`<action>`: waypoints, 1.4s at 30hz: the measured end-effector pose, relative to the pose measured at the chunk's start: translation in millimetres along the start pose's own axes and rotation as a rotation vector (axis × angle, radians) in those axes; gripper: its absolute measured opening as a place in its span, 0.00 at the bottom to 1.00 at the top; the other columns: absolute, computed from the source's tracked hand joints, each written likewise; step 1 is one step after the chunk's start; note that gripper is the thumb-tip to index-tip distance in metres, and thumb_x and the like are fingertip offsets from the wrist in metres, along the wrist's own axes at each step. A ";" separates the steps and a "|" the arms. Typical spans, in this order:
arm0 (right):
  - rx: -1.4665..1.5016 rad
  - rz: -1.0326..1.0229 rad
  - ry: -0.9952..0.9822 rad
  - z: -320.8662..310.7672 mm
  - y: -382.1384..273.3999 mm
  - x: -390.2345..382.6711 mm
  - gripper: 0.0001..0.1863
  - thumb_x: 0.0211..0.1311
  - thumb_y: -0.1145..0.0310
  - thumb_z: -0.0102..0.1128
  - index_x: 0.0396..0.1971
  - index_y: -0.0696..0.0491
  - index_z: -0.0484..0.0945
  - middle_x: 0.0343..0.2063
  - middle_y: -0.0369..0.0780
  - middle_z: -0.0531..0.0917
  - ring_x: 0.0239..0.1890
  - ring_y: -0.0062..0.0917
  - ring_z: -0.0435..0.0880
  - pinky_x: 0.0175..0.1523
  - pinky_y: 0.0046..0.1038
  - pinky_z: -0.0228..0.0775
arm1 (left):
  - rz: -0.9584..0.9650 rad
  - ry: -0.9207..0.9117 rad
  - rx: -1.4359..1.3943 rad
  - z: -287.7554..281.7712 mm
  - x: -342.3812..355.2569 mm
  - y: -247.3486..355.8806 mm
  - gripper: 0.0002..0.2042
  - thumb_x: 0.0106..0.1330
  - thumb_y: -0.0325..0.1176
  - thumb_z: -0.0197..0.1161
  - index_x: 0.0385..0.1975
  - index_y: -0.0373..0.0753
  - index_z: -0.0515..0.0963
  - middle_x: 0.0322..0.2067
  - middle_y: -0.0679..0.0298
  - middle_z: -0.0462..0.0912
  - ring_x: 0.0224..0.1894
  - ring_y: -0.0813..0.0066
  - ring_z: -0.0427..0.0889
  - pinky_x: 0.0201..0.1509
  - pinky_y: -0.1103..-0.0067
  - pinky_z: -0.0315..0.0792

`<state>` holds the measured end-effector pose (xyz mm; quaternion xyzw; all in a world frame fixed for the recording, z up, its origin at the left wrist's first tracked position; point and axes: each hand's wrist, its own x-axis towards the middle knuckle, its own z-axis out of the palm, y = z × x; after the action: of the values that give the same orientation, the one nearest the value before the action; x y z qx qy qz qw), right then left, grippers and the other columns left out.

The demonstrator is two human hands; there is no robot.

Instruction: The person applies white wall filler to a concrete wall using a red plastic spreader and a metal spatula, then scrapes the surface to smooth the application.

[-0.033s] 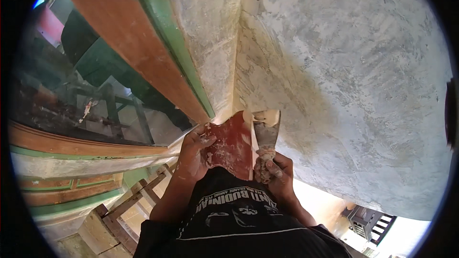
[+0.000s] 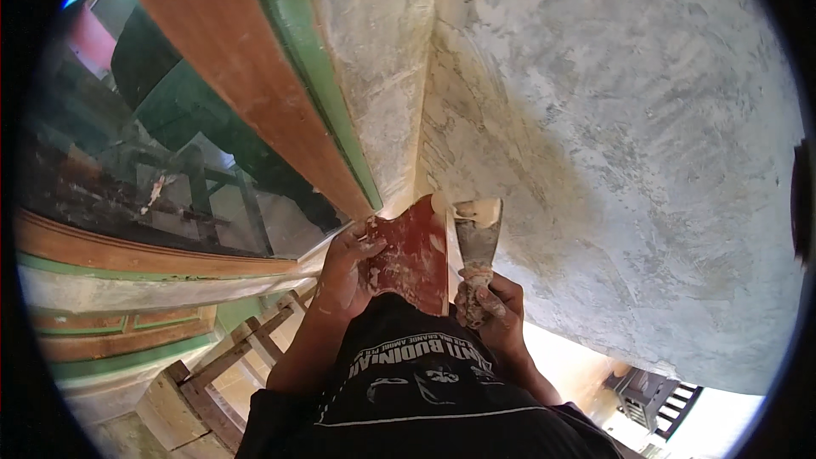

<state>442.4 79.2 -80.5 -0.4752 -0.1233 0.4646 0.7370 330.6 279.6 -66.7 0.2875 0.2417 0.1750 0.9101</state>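
My left hand point(image 2: 344, 270) grips the left side of a dark red plastic putty spreader point(image 2: 412, 255), a flat sheet with curved-in edges and pale smears on its face. There is a dab of pale filler at its top right corner. Closed around the handle of a putty knife point(image 2: 478, 242), my right hand point(image 2: 500, 310) holds it upright just right of the red sheet. Cream-coloured filler point(image 2: 483, 211) coats the wide end of its blade. A narrow gap separates blade and sheet. Dried filler stains my fingers.
A patchy grey skim-coated wall point(image 2: 612, 136) rises on the right, meeting a narrower wall strip at a corner. Left stands a window with an orange-brown and green wooden frame point(image 2: 246, 76). Lower left is a wooden ladder-like frame point(image 2: 200, 399); lower right, a dark slatted piece of furniture point(image 2: 650, 399).
The putty knife has shifted slightly to the right, leaving a little more space beside the red spreader. The left hand keeps its hold almost unmoved.
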 end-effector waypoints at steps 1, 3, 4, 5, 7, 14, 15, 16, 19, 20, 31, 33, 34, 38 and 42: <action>0.044 0.006 -0.002 -1.1 0.8 -1.0 0.21 0.58 0.65 0.55 0.45 0.66 0.71 0.29 0.43 0.78 0.26 0.25 0.77 0.29 0.24 0.71 | 0.012 0.004 -0.013 -8.1 5.7 -2.1 0.13 0.59 0.24 0.54 0.44 0.31 0.69 0.36 0.58 0.79 0.35 0.74 0.81 0.34 0.80 0.79; 0.026 -0.009 0.056 -1.8 6.1 -3.5 0.22 0.57 0.64 0.56 0.44 0.66 0.71 0.25 0.45 0.76 0.21 0.27 0.75 0.21 0.25 0.69 | 0.000 -0.077 -0.127 -21.2 18.3 -6.6 0.13 0.60 0.26 0.55 0.44 0.32 0.70 0.37 0.60 0.78 0.36 0.74 0.81 0.32 0.79 0.78; 0.020 -0.021 0.090 -3.1 4.9 -4.9 0.21 0.58 0.63 0.55 0.44 0.65 0.72 0.25 0.43 0.77 0.22 0.24 0.75 0.24 0.23 0.67 | 0.006 -0.049 -0.147 -24.3 25.2 -8.1 0.13 0.60 0.28 0.56 0.43 0.32 0.70 0.36 0.61 0.78 0.35 0.73 0.81 0.32 0.77 0.77; 0.014 -0.034 0.120 -4.7 4.7 -6.2 0.20 0.59 0.63 0.55 0.43 0.64 0.73 0.25 0.41 0.77 0.22 0.22 0.74 0.26 0.21 0.66 | 0.015 -0.047 -0.160 -30.0 34.9 -12.1 0.13 0.60 0.28 0.56 0.43 0.32 0.70 0.36 0.61 0.78 0.35 0.73 0.81 0.32 0.77 0.77; 0.014 -0.033 0.191 -11.1 8.3 -9.9 0.22 0.56 0.63 0.56 0.45 0.65 0.71 0.25 0.41 0.77 0.23 0.23 0.75 0.25 0.23 0.69 | 0.230 0.112 -0.173 -43.2 58.0 -23.6 0.11 0.60 0.27 0.55 0.40 0.31 0.71 0.34 0.60 0.79 0.33 0.70 0.81 0.34 0.76 0.76; -0.005 -0.106 0.306 -22.5 9.2 -22.8 0.23 0.55 0.64 0.57 0.46 0.66 0.70 0.25 0.44 0.76 0.22 0.27 0.76 0.20 0.26 0.68 | 0.700 0.481 0.542 -49.1 125.3 -54.5 0.09 0.60 0.25 0.59 0.38 0.32 0.78 0.26 0.65 0.77 0.28 0.84 0.71 0.30 0.83 0.67; -0.014 -0.101 0.310 -23.0 10.3 -23.6 0.23 0.55 0.64 0.57 0.46 0.66 0.70 0.25 0.44 0.76 0.22 0.27 0.76 0.20 0.26 0.68 | 0.781 0.496 0.763 -48.6 134.1 -58.1 0.10 0.59 0.23 0.58 0.41 0.33 0.78 0.27 0.63 0.77 0.29 0.84 0.72 0.31 0.81 0.69; -0.017 -0.110 0.311 -24.3 11.4 -24.6 0.23 0.55 0.64 0.57 0.45 0.67 0.70 0.25 0.44 0.76 0.22 0.28 0.76 0.20 0.26 0.68 | 0.774 0.501 0.755 -45.1 144.4 -63.3 0.10 0.59 0.23 0.58 0.41 0.33 0.78 0.27 0.63 0.77 0.29 0.84 0.72 0.31 0.81 0.69; -0.023 -0.121 0.321 -22.4 14.0 -27.0 0.23 0.55 0.64 0.57 0.45 0.67 0.70 0.24 0.45 0.76 0.21 0.28 0.76 0.20 0.26 0.68 | 1.080 0.417 0.686 -28.1 172.9 -70.1 0.13 0.59 0.22 0.58 0.45 0.35 0.78 0.24 0.65 0.74 0.25 0.83 0.69 0.27 0.81 0.66; -0.021 -0.121 0.332 -21.1 15.3 -27.7 0.23 0.55 0.64 0.57 0.45 0.67 0.70 0.24 0.45 0.76 0.21 0.29 0.76 0.20 0.26 0.68 | 1.167 0.405 0.753 -25.2 180.0 -70.9 0.16 0.58 0.22 0.58 0.48 0.37 0.77 0.22 0.64 0.70 0.24 0.78 0.68 0.26 0.80 0.65; 0.008 -0.147 0.428 -19.2 19.9 -33.4 0.24 0.54 0.64 0.57 0.45 0.67 0.69 0.22 0.44 0.75 0.19 0.29 0.75 0.17 0.26 0.66 | 1.266 0.459 0.731 18.8 223.6 -101.5 0.28 0.49 0.17 0.59 0.54 0.43 0.73 0.24 0.59 0.66 0.24 0.66 0.70 0.28 0.78 0.67; -0.060 -0.159 0.391 -21.3 18.1 -35.8 0.24 0.57 0.63 0.52 0.48 0.66 0.66 0.23 0.44 0.74 0.19 0.28 0.74 0.15 0.26 0.66 | 1.185 0.358 0.700 21.7 229.0 -105.7 0.30 0.48 0.16 0.60 0.56 0.41 0.71 0.24 0.59 0.67 0.24 0.68 0.70 0.29 0.79 0.68; -0.062 -0.160 0.392 -22.4 17.9 -36.0 0.24 0.57 0.63 0.52 0.48 0.66 0.66 0.23 0.44 0.74 0.19 0.28 0.74 0.15 0.26 0.66 | 1.186 0.357 0.698 21.5 231.1 -107.2 0.30 0.48 0.16 0.60 0.56 0.41 0.71 0.24 0.59 0.67 0.24 0.68 0.70 0.29 0.79 0.68; -0.030 -0.177 0.428 -24.9 21.3 -37.5 0.25 0.57 0.63 0.52 0.48 0.66 0.65 0.23 0.44 0.74 0.19 0.28 0.74 0.15 0.26 0.66 | 1.308 0.173 0.660 11.9 224.5 -118.1 0.25 0.53 0.17 0.58 0.54 0.37 0.71 0.25 0.61 0.69 0.23 0.73 0.69 0.27 0.81 0.67; 0.037 -0.191 0.468 -19.8 19.4 -34.9 0.23 0.56 0.64 0.55 0.46 0.68 0.67 0.22 0.45 0.75 0.18 0.29 0.74 0.15 0.27 0.66 | 1.227 0.105 0.576 -19.1 207.2 -134.1 0.19 0.58 0.17 0.56 0.52 0.34 0.73 0.25 0.62 0.72 0.22 0.77 0.67 0.26 0.81 0.67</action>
<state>425.0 41.9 -97.6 -0.5426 0.0150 0.2723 0.7945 514.7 279.1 -232.2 0.5948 0.1155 0.6019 0.5202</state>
